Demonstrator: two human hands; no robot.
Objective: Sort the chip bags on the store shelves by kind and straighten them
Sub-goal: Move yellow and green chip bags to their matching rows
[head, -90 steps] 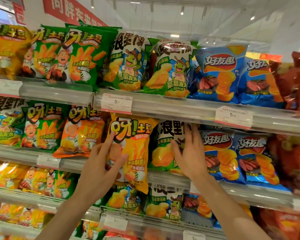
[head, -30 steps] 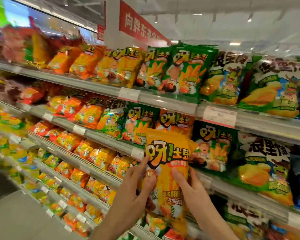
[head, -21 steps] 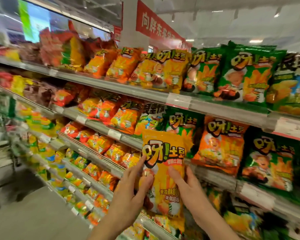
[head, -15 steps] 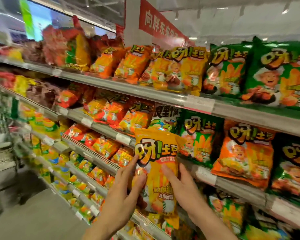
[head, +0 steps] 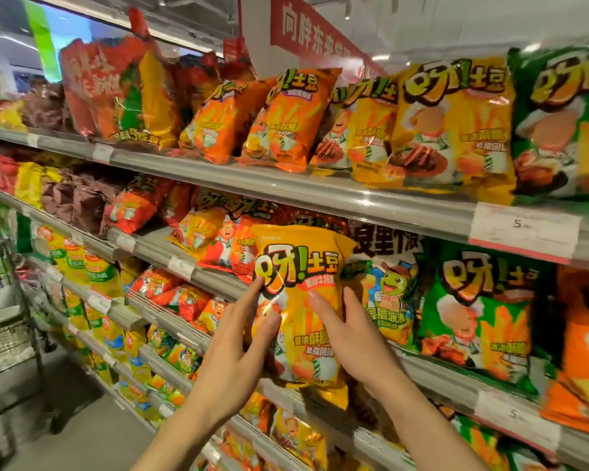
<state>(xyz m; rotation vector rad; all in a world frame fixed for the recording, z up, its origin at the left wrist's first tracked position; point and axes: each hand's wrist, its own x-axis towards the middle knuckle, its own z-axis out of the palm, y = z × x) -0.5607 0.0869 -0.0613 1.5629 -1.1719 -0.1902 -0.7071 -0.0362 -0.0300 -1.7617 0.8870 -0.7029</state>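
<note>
A yellow chip bag (head: 303, 300) is upright in the air in front of the second shelf (head: 432, 372). My left hand (head: 238, 348) holds its left edge, thumb on the front and index finger stretched up along the side. My right hand (head: 351, 338) holds its right side, thumb across the front, fingers behind it. On the top shelf (head: 320, 193), matching yellow bags (head: 453, 127) stand between orange bags (head: 286, 120) and green bags (head: 568, 120). Behind the held bag stand a frog-print bag (head: 391, 297), a green bag (head: 480, 314) and an orange bag (head: 582, 348).
Further shelves of mixed chip bags run off to the lower left. A shopping cart (head: 4, 321) stands in the aisle at the left edge. Price tags (head: 524, 232) line the shelf rails. A red banner (head: 313, 32) hangs overhead.
Both hands took the yellow bag off the second shelf and carried it left along the aisle. My view swung left; the blue bags have left the frame and the bag sits slightly higher.
</note>
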